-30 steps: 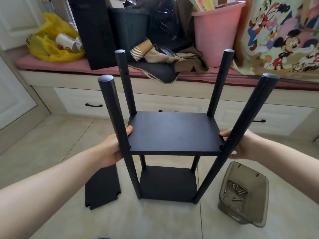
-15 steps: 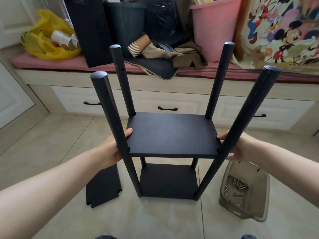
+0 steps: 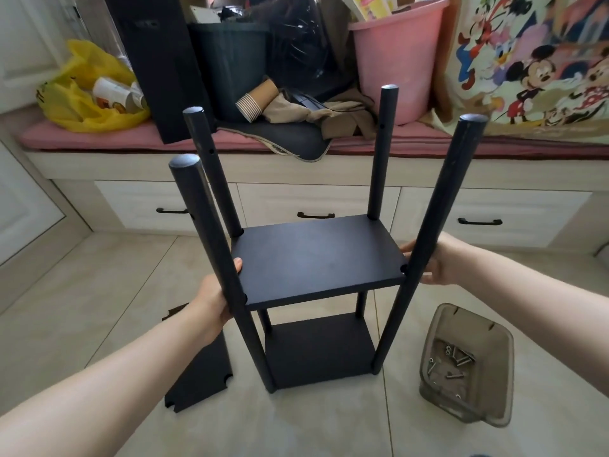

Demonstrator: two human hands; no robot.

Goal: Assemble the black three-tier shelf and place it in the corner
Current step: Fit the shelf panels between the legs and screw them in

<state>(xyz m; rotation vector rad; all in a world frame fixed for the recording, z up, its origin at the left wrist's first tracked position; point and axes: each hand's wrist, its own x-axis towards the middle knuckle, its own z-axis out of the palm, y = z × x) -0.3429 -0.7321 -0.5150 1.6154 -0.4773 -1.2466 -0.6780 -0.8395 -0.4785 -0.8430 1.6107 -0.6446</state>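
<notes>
The black shelf (image 3: 323, 268) stands upright on the tiled floor (image 3: 99, 291), in front of the drawers of a cushioned window seat (image 3: 99, 141). Its four poles (image 3: 216, 245) rise well above the two boards fitted so far. The bottom board (image 3: 321, 349) sits at floor level and the middle board (image 3: 306, 252) about halfway up.

From my end, both hands are clamped on that middle board. The left hand (image 3: 214, 298) grasps its left edge just behind the near-left pole, thumb lying on top and fingers curled beneath. The right hand (image 3: 435, 262) holds the right edge. The near-right pole hides part of it, but I can see a thumb above the board and fingertips (image 3: 425, 278) below.

A loose black board (image 3: 204, 374) with notched corners lies flat on the floor just left of the shelf, partly under my left forearm. To the right, apart from the shelf, is a smoky clear tray (image 3: 502, 384) with a few screws (image 3: 456, 361) in it.

Compared with a second ago, the hold looks unchanged, but the shelf has twisted slightly. Its front edges now slant down towards the left, where they ran level before.
</notes>
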